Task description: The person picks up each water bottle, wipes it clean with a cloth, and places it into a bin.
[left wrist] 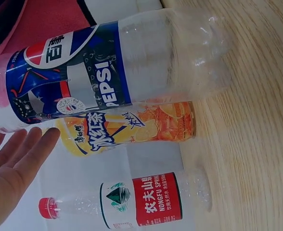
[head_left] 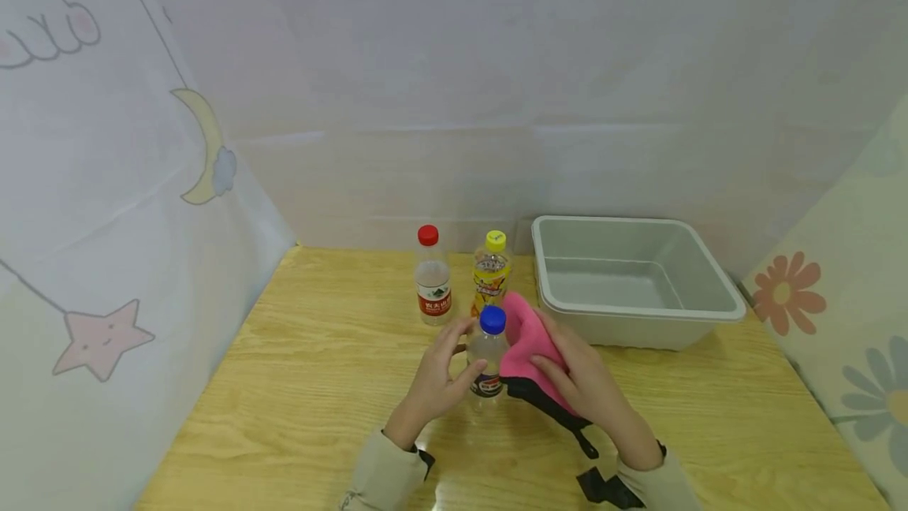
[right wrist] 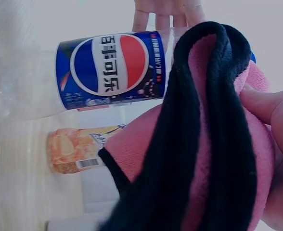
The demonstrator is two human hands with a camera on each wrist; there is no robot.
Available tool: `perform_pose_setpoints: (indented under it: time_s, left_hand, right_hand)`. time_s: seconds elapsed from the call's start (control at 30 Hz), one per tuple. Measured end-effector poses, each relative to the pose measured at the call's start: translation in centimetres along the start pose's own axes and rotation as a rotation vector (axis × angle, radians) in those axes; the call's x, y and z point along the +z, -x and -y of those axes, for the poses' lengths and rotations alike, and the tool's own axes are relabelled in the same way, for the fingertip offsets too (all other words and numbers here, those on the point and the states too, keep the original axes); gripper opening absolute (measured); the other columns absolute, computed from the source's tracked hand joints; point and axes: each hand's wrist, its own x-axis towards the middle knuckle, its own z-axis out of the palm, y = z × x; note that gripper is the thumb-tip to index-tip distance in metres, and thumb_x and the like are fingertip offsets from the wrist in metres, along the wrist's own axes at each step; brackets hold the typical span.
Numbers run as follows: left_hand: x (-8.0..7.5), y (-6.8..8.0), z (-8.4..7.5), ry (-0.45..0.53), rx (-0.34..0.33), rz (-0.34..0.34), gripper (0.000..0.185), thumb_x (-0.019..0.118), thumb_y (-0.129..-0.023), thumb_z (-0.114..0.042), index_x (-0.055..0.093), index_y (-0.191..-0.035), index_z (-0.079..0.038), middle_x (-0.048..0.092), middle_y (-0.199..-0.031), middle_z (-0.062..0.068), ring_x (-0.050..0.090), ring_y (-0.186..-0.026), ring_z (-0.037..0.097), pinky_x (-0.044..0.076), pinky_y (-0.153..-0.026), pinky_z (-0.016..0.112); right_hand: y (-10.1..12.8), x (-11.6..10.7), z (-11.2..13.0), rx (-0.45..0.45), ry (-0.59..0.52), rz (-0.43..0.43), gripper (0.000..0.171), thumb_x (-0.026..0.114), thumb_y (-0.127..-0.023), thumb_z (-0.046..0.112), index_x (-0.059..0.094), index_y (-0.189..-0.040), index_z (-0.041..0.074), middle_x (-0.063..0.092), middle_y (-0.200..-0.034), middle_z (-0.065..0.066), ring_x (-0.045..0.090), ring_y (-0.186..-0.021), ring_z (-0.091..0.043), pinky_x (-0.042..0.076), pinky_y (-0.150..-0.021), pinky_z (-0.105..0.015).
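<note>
- Left of the blue-capped bottle [head_left: 489, 353], beyond the left hand [head_left: 436, 385], the table [head_left: 305, 385] gives a hand open passage.
- Right of the blue-capped bottle, the pink cloth [head_left: 532, 349] and right hand [head_left: 589, 381] block the way.
- Behind it stands the yellow-capped bottle [head_left: 491, 278]; behind-left, the red-capped bottle [head_left: 433, 294], a narrow gap between them.
- Behind-right, the grey bin [head_left: 634, 330] bars passage with its walls.
</note>
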Motion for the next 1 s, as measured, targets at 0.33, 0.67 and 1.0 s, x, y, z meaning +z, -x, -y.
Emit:
perform_pose_setpoints:
  time_s: [0.33,0.67,1.0]
  left_hand:
    - [0.0,-0.1,0.0,-0.036,0.036,-0.031,0.049,0.061,-0.087,-0.013,0.044,-0.131,0.002,0.051,-0.117,0.014,0.054,-0.102,0.026,0.053,-0.076,0.037]
    - [0.3,-0.3,-0.2,0.010,0.062,-0.034,0.052,0.063,-0.085,-0.013,0.044,-0.131,0.001,0.052,-0.122,0.016,0.054,-0.106,0.029,0.053,-0.077,0.034]
    - [0.7,-0.4,-0.8,-0.067,0.015,-0.055,0.059,0.063,-0.086,-0.031,0.043,-0.132,0.000,0.051,-0.125,0.015,0.054,-0.106,0.026,0.054,-0.075,0.031]
  right_hand:
    - [-0.8,-0.5,0.7,-0.020,0.018,0.105,0.066,0.071,-0.078,0.011,0.039,-0.136,0.002,0.055,-0.122,-0.017,0.057,-0.102,-0.029,0.050,-0.079,-0.046]
    - [-0.6,-0.3,0.8,0.014,0.044,0.163,0.072,0.073,-0.075,0.008,0.036,-0.137,0.001,0.057,-0.116,-0.016,0.060,-0.095,-0.026,0.052,-0.074,-0.042]
    - [0.4,0.9,0.3,0.126,-0.007,0.205,0.071,0.072,-0.077,0.008,0.035,-0.137,-0.002,0.057,-0.115,-0.017,0.059,-0.093,-0.027,0.051,-0.073,-0.041]
